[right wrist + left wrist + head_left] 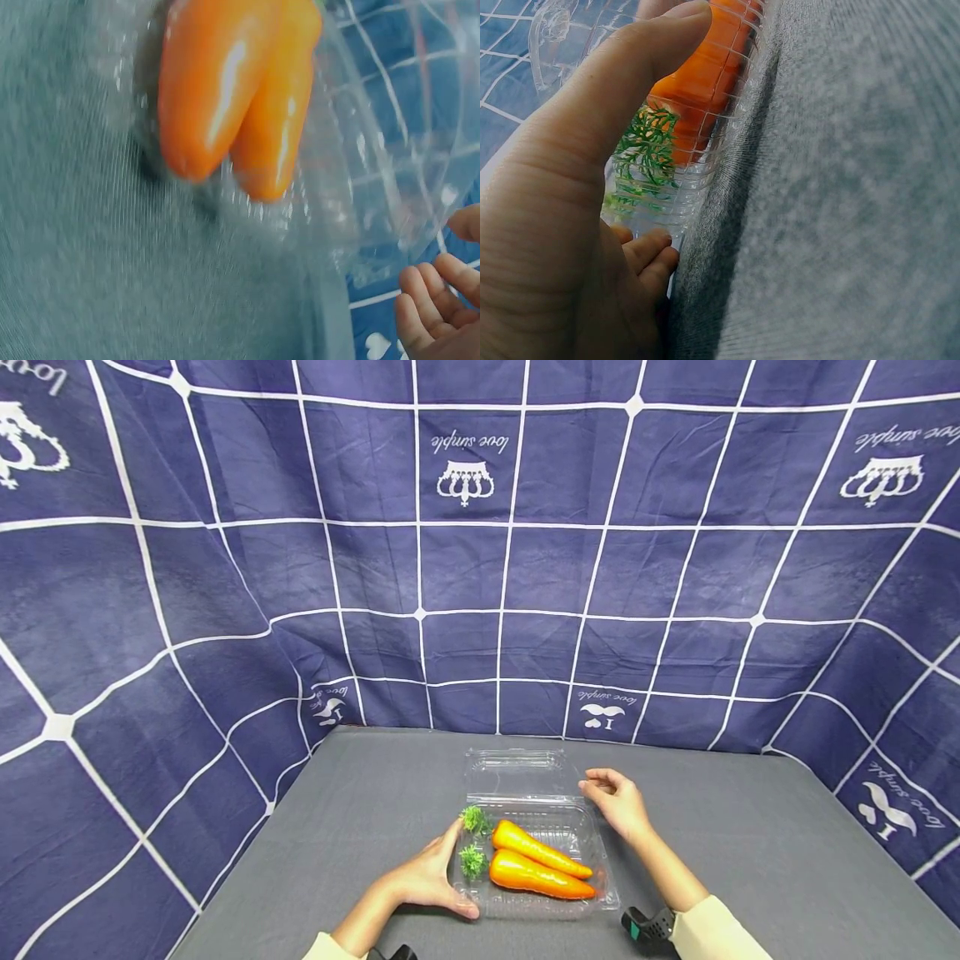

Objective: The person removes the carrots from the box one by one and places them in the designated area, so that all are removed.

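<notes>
A clear plastic clamshell container point(525, 910) stands on the grey cloth, its lid point(517, 774) folded back toward the curtain. Inside lie two orange carrots point(542, 874) side by side, their green leafy tops point(472, 862) at the left end. My left hand point(427, 872) holds the container's left side, thumb at the near corner and fingers along the side wall. In the left wrist view the thumb point(630, 75) passes in front of a carrot point(705, 82). My right hand point(618, 802) is by the lid's right edge, fingers loosely bent around nothing; contact with the lid cannot be told.
Grey cloth point(360, 810) covers the table around the container. A blue curtain with white grid lines point(570, 568) hangs behind and at both sides. On my right wrist is a black band point(648, 925).
</notes>
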A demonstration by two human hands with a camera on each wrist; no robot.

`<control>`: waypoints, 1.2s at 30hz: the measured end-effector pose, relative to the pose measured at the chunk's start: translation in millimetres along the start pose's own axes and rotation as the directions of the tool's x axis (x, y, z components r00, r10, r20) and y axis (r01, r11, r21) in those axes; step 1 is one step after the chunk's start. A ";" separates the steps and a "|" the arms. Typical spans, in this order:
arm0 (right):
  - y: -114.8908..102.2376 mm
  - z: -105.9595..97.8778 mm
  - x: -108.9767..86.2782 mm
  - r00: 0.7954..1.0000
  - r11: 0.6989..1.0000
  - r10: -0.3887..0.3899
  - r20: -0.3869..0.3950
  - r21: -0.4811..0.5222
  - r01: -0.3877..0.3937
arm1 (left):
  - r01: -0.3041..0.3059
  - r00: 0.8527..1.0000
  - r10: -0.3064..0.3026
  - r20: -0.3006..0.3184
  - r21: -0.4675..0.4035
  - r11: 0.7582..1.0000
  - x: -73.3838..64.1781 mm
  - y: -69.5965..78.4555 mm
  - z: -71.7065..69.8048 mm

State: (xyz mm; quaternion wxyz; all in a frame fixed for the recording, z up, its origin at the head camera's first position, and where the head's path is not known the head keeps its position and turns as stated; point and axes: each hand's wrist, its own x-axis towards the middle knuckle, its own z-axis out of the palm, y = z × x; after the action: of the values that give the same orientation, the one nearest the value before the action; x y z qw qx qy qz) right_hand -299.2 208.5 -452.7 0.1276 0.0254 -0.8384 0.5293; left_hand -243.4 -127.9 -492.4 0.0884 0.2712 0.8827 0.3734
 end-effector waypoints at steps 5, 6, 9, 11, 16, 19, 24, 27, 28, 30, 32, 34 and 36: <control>-13.7 3.6 -7.3 0.999 0.999 -0.047 0.000 0.024 0.047 | 0.001 1.000 -0.001 0.002 -0.005 1.000 0.8 -0.3 0.2; -15.9 4.8 -8.5 0.999 0.998 -0.053 0.004 0.028 0.053 | 0.002 1.000 -0.002 0.003 -0.006 1.000 0.9 -0.3 0.3; -21.1 9.7 -11.8 0.997 0.997 -0.069 0.023 0.041 0.068 | 0.001 1.000 -0.001 0.002 -0.008 1.000 1.3 0.0 0.5; -24.7 13.8 -14.8 0.996 0.996 -0.076 0.039 0.051 0.074 | 0.000 1.000 0.000 0.002 -0.008 1.000 1.4 0.3 0.6; -32.8 26.1 -23.8 0.992 0.993 -0.087 0.091 0.084 0.079 | 0.003 1.000 -0.003 0.000 -0.008 1.000 1.2 0.5 0.9; -35.0 32.6 -28.5 0.983 0.993 -0.100 0.152 0.085 0.088 | 0.002 1.000 -0.002 0.000 -0.013 1.000 0.8 0.5 1.0; -33.7 41.0 -31.7 0.944 0.989 -0.150 0.292 0.034 0.147 | -0.006 1.000 0.006 0.001 -0.016 1.000 0.2 -0.4 1.0; -29.6 45.8 -32.0 0.913 0.984 -0.170 0.371 0.007 0.180 | -0.005 1.000 0.005 0.001 -0.016 1.000 0.1 -1.1 0.6; -28.4 47.4 -32.2 0.904 0.983 -0.168 0.392 -0.001 0.183 | -0.003 1.000 0.003 0.001 -0.016 1.000 0.1 -1.1 0.4; -25.5 50.0 -33.0 0.890 0.981 -0.170 0.423 -0.015 0.195 | -0.001 1.000 0.001 0.001 -0.014 1.000 0.0 -1.0 0.1; -23.8 52.0 -34.1 0.883 0.979 -0.174 0.436 -0.023 0.204 | -0.002 1.000 0.002 0.000 -0.013 1.000 0.0 -0.8 0.1; -23.4 53.4 -35.0 0.878 0.977 -0.176 0.444 -0.027 0.209 | -0.008 1.000 0.007 -0.007 -0.012 1.000 -0.2 -0.5 0.1; -23.7 54.2 -35.7 0.873 0.975 -0.177 0.454 -0.038 0.218 | -0.013 1.000 0.013 -0.014 -0.012 1.000 -0.3 -0.3 0.0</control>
State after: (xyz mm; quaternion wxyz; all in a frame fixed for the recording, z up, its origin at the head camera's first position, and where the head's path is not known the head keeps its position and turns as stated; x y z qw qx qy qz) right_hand -270.6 146.4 -462.4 -0.0144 0.2263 -0.8607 0.4558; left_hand -243.3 -128.2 -492.6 0.0813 0.2739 0.8792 0.3813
